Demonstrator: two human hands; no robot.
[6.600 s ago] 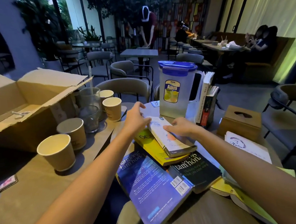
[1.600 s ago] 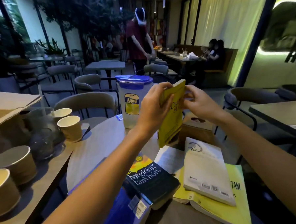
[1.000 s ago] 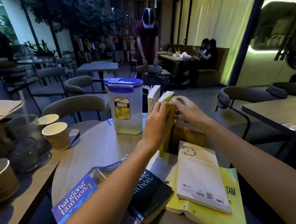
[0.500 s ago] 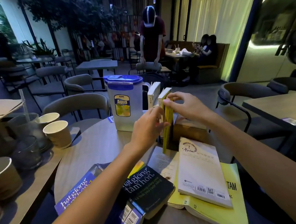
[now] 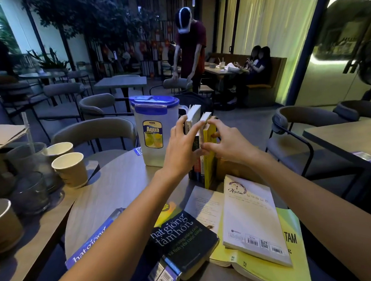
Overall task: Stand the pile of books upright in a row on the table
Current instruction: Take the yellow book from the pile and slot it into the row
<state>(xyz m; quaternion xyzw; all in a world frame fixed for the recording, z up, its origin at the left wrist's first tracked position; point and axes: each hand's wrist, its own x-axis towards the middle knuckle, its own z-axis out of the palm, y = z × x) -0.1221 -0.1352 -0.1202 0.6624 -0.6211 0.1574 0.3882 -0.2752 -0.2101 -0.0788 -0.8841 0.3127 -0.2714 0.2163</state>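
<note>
Several books stand upright in a row (image 5: 193, 127) on the round table (image 5: 118, 186), right of the pitcher. The yellow book (image 5: 209, 160) is the rightmost one in the row, standing on its edge. My right hand (image 5: 225, 142) pinches it near the top, fingers over its upper edge and thumb on its spine. My left hand (image 5: 180, 149) presses straight, spread fingers against the spines of the neighbouring books. Lying flat nearer to me are a black book (image 5: 183, 237), a blue book (image 5: 89, 250), a white book (image 5: 253, 218) and a large yellow book (image 5: 293, 253) under it.
A clear pitcher with a blue lid (image 5: 152, 133) props the row from the left. A wooden tissue box (image 5: 231, 168) sits right of the row. Paper cups (image 5: 71, 167), glasses (image 5: 30, 191) and a cardboard box (image 5: 1, 132) crowd the adjoining table. Chairs ring both tables.
The yellow book came down from the air and now stands at the right end of the row. My left hand shifted from gripping it to pressing the spines beside it.
</note>
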